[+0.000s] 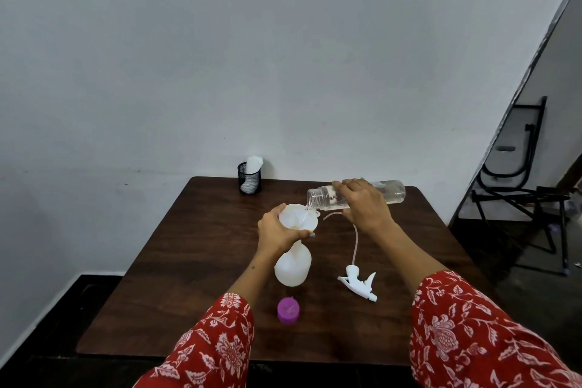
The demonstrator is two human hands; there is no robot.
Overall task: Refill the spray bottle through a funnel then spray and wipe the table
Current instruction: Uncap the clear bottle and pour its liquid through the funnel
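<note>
A white spray bottle [293, 268] stands upright in the middle of the dark wooden table [195, 261], with a white funnel [299, 218] in its neck. My left hand [277, 230] grips the funnel and the bottle neck. My right hand [362, 206] holds a clear water bottle [390, 190] tipped on its side, its open mouth over the funnel rim, and a thin stream of water runs into the funnel. The white spray head [359, 285] with its long tube lies on the table to the right. A purple cap [288, 310] sits in front of the spray bottle.
A black mesh cup [249, 178] holding a rolled white cloth [254, 164] stands at the table's far edge against the wall. A folded black metal chair [519, 186] leans at the right, off the table.
</note>
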